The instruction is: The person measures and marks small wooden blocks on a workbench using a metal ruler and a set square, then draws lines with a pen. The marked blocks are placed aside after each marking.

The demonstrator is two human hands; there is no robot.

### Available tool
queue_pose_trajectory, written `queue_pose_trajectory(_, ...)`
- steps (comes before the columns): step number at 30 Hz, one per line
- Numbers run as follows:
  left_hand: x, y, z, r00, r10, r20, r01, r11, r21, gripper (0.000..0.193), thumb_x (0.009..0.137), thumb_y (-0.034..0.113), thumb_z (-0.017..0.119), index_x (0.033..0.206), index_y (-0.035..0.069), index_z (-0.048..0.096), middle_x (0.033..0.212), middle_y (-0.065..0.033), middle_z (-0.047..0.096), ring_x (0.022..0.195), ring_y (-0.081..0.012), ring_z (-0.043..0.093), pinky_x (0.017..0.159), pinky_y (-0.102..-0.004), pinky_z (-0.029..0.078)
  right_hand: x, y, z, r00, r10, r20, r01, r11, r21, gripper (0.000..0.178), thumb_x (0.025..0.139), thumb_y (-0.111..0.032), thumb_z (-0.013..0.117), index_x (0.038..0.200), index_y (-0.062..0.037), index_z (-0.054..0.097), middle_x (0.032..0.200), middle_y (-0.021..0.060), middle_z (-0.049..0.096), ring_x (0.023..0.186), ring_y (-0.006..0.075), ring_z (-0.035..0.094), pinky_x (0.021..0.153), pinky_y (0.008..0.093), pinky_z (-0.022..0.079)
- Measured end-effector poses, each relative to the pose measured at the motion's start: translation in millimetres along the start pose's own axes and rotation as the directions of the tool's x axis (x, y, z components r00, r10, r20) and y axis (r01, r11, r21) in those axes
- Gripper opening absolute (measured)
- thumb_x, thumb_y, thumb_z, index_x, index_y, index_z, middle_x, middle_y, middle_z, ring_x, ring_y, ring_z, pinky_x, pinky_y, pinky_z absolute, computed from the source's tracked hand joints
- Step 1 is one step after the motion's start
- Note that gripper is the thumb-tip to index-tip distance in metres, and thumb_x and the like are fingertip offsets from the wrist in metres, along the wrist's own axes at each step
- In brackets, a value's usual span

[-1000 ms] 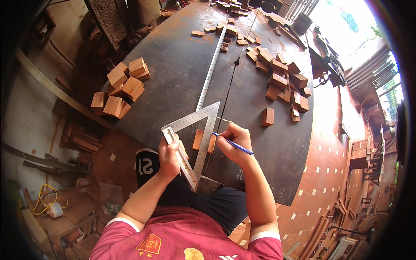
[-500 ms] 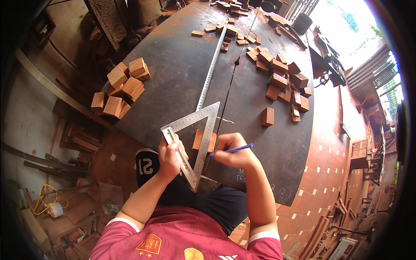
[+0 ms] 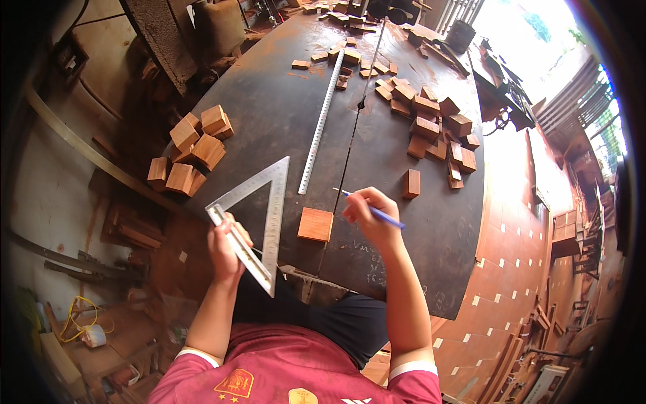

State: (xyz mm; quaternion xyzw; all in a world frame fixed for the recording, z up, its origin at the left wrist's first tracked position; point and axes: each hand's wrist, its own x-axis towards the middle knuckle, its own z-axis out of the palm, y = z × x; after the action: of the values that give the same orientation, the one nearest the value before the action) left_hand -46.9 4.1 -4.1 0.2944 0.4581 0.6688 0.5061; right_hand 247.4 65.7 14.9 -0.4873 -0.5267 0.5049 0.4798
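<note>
My left hand (image 3: 227, 248) is closed round the thick edge of a silver triangular square (image 3: 274, 209), held up left of a wooden block (image 3: 315, 224). That reddish block lies by itself near the front edge of the dark tabletop. In my right hand (image 3: 369, 210), to the block's right, is a blue pen (image 3: 385, 217), its tip pointing up and left, apart from the block. Beyond the block a steel ruler (image 3: 321, 124) lies lengthwise on the table.
A heap of wooden blocks (image 3: 424, 124) covers the right of the dark table (image 3: 269, 128). A smaller pile of blocks (image 3: 195, 145) sits at its left edge, and loose offcuts (image 3: 343, 57) lie at the far end. A long slot runs down the tabletop.
My left hand has lifted the triangular square off the block and moved it left. My right hand has shifted slightly right and up with the pen, leaving the block uncovered.
</note>
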Motion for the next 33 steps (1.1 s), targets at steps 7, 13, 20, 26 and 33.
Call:
queue_pose_trajectory(7,2.9,12.1,-23.1,0.988,0.049,-0.149,-0.015,0.974,0.226,0.018,0.103,0.023,0.046,0.102,0.006,0.05,0.066,-0.0086,0.061,0.055,-0.015,0.061,0.05,-0.0255,0.046,-11.2,-25.7,0.5,0.844,-0.296,0.447,0.522,0.642,-0.561,0.066,0.063,-0.034,0.095,0.116,-0.0076,0.065,0.108,0.0106,0.07,0.103,0.0318,0.065,0.091,0.0397,0.053)
queue_pose_trajectory(13,6.1,13.0,-28.5,0.998,0.001,0.056,-0.036,0.782,0.622,0.038,0.101,0.03,0.065,0.085,-0.004,0.063,0.07,-0.0107,0.069,0.054,-0.0134,0.065,0.047,-0.0263,0.05,-10.3,-22.6,2.0,0.857,-0.308,0.413,0.488,0.742,-0.459,0.048,0.076,-0.019,0.085,0.118,-0.0056,0.065,0.103,0.0101,0.069,0.095,0.0249,0.066,0.085,0.0352,0.054)
queue_pose_trajectory(20,17.9,53.9,8.7,0.997,-0.073,-0.013,0.044,0.45,0.892,0.067,0.093,0.058,0.065,0.069,-0.004,0.058,0.055,-0.0077,0.06,0.044,-0.0123,0.059,0.043,-0.0281,0.046,-5.7,-16.8,-10.7,0.99,0.004,0.144,-0.014,0.998,0.068,0.028,0.091,-0.019,0.074,0.107,0.0029,0.067,0.081,0.0005,0.064,0.074,0.006,0.06,0.063,0.0238,0.048)
queue_pose_trajectory(26,15.3,44.9,0.2,1.0,-0.012,-0.008,0.013,0.464,0.885,0.058,0.097,0.049,0.067,0.07,-0.002,0.06,0.057,-0.0076,0.061,0.041,-0.0117,0.056,0.04,-0.0279,0.043,-2.0,-15.3,-16.1,0.988,0.154,0.012,-0.154,0.982,0.109,0.031,0.096,-0.029,0.07,0.092,0.0022,0.071,0.068,0.0002,0.061,0.059,0.0069,0.056,0.054,0.0236,0.043)
queue_pose_trajectory(33,15.1,42.4,-7.7,0.973,0.214,0.084,-0.145,0.29,0.946,0.042,0.093,0.034,0.074,0.074,-0.002,0.062,0.06,-0.0097,0.065,0.054,-0.0158,0.065,0.051,-0.0329,0.049,-5.5,-19.9,-15.0,0.991,0.124,0.059,-0.127,0.99,0.055,0.034,0.093,-0.032,0.074,0.087,0.0013,0.071,0.069,0.0006,0.064,0.061,0.0057,0.055,0.055,0.0234,0.044)
